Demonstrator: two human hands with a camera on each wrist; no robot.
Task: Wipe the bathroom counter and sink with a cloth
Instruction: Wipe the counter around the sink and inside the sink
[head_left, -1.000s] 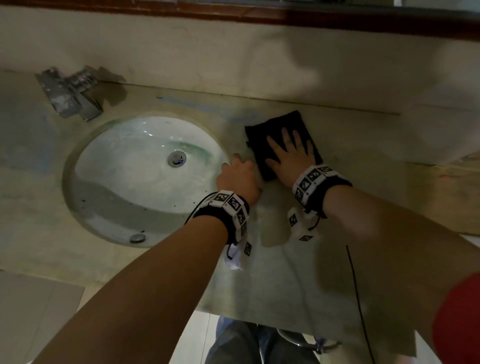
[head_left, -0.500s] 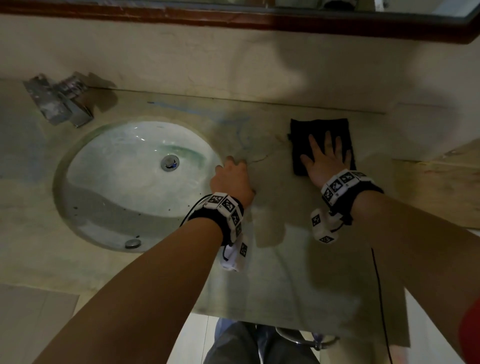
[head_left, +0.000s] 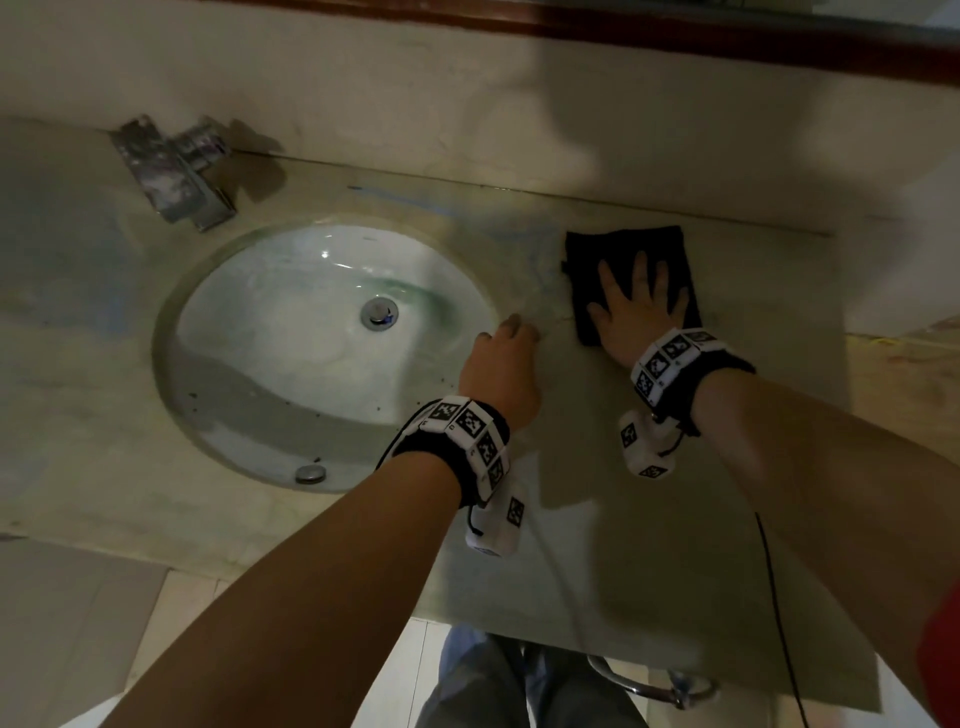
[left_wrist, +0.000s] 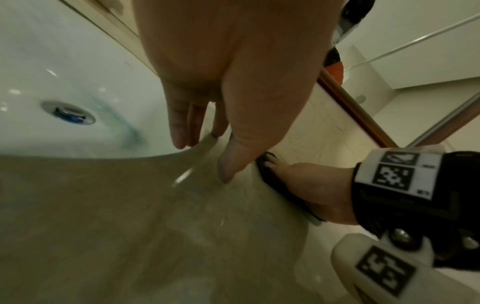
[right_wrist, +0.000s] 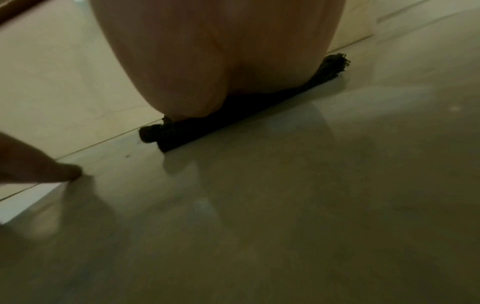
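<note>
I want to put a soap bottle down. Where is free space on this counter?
Free: the counter strip nearer than both hands, and left of the sink before the faucet. Crowded: between sink and black cloth, where left hand and right hand rest.

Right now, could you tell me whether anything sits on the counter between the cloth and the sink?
Only the left hand, resting at the sink rim, lies between the black cloth under the right hand and the basin.
</note>
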